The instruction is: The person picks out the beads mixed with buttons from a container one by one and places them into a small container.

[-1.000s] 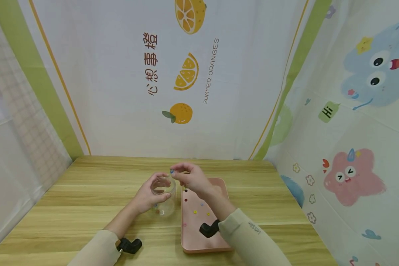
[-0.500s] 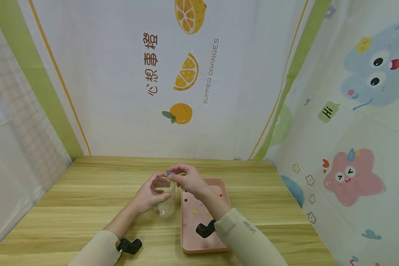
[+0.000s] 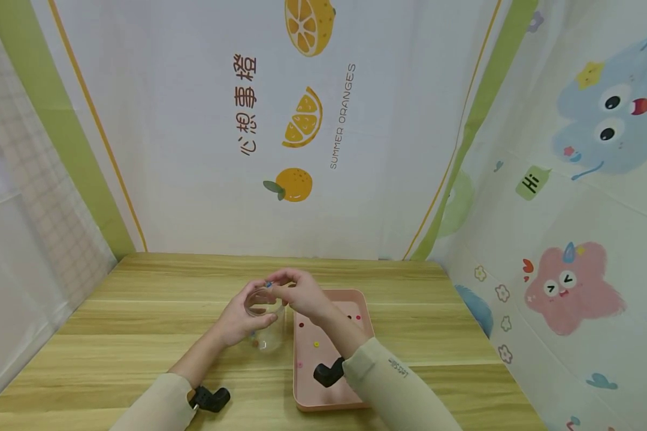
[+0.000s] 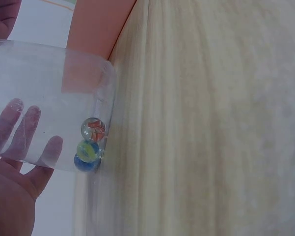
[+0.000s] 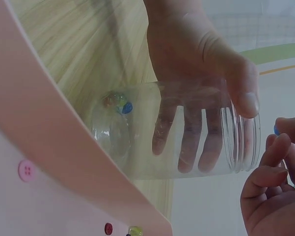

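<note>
My left hand (image 3: 241,317) grips a clear plastic jar (image 5: 145,157) that stands on the table left of the pink tray, fingers and thumb wrapped round its upper part. At the jar's bottom lie an orange-streaked marble (image 4: 93,130), a yellow-green marble (image 4: 88,151) and a blue marble (image 4: 83,163). Right at the jar's open mouth, my right hand (image 3: 306,294) pinches another blue marble (image 3: 269,285) between thumb and finger. The right wrist view shows only a sliver of that marble, with the other fingers curled.
The pink tray (image 3: 308,395) holds scattered buttons, among them a yellow button (image 3: 316,344) and a pink button (image 5: 27,170). A yellow-green marble (image 5: 135,230) lies inside its edge. Black wrist cameras stick out from both sleeves, the right camera (image 3: 327,373) over the tray.
My right hand has moved left and slightly down, bringing the blue marble from beside the jar to its mouth. My left hand and the jar stay where they were.
</note>
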The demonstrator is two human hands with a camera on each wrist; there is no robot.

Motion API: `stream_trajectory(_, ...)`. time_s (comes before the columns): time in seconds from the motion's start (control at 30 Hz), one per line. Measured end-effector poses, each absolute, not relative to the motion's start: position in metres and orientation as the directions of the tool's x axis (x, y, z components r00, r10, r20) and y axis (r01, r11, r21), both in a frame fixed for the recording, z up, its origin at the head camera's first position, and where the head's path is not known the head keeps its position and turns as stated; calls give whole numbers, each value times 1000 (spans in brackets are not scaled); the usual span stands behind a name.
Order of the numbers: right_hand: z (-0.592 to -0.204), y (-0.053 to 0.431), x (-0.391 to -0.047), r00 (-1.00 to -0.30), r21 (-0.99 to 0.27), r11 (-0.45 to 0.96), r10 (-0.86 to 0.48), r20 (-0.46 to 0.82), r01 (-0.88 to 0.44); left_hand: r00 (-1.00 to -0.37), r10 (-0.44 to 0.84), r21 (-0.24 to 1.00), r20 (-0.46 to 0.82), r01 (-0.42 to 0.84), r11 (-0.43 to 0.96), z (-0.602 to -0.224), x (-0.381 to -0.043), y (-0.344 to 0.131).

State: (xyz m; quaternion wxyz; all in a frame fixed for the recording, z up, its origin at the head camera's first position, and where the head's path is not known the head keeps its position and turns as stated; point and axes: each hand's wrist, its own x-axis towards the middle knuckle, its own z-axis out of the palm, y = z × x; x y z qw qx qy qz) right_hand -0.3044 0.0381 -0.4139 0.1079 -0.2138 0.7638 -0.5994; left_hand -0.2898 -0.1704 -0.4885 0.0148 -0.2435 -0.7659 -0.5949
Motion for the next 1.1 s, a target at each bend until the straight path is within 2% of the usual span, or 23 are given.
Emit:
stream_trajectory(0.4, -417, 42, -307, -890, -960, 205, -449, 79, -188, -886, 346, 901, 307, 388, 192, -489, -289, -170)
stream_trajectory(1.1, -422, 85, -315, -920, -965, 195, -382, 89, -175, -874, 346, 896, 341, 414, 163, -488, -290, -168)
